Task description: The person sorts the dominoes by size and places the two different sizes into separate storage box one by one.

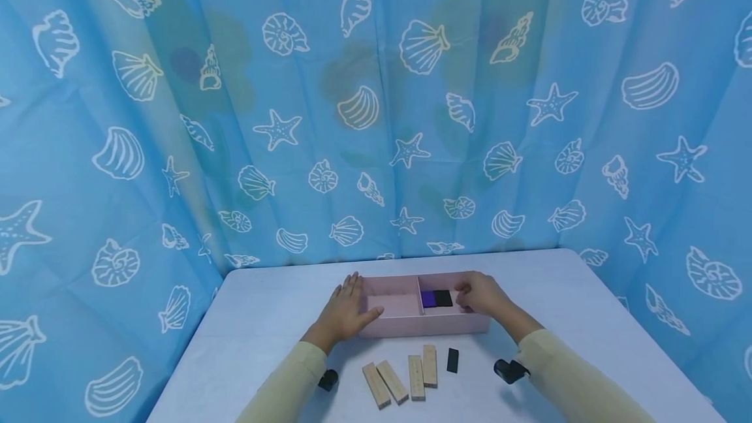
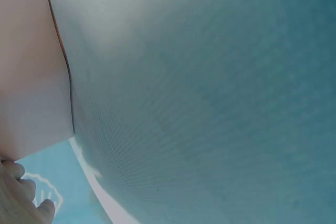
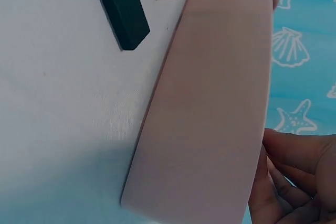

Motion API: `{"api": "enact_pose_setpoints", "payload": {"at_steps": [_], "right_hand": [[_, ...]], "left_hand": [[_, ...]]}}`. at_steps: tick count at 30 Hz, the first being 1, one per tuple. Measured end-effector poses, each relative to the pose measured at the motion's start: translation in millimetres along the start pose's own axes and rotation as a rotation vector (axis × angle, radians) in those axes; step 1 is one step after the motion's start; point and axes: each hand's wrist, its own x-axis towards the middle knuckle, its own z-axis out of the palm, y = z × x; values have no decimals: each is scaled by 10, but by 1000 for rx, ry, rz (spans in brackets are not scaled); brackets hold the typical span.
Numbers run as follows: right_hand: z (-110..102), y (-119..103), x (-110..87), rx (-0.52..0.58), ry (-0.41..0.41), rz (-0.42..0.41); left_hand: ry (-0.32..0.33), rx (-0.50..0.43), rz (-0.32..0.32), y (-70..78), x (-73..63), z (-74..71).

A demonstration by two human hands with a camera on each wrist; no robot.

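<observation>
A pink box (image 1: 423, 326) with a divider lies across the table. My left hand (image 1: 345, 309) rests on its left end, fingers straight and thumb spread over the near edge. In the right compartment a purple block (image 1: 429, 299) and a black block (image 1: 442, 298) lie side by side against the divider. My right hand (image 1: 478, 292) reaches over the right end of that compartment, its fingers bent down beside the black block. In the right wrist view the box's near wall partly hides these curled fingers (image 3: 286, 182), and I cannot tell whether they hold anything.
Several pale wooden blocks (image 1: 416, 377) lie on the white table (image 1: 264, 318) in front of the box. A loose black block (image 1: 452, 360) lies to their right. Behind the table hangs a blue shell-patterned curtain (image 1: 376, 149). Black wrist cameras (image 1: 510, 371) hang below both sleeves.
</observation>
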Motion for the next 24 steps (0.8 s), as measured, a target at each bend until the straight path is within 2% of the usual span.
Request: {"api": "enact_pose_setpoints", "payload": {"at_steps": [14,24], "right_hand": [[-45,64,-302,99,101,-43],[-31,136,-453,124,109,6]], "left_hand": [[-5,-40,1,14,-18,-23],[6,-47,2,-7,-5,13]]}}
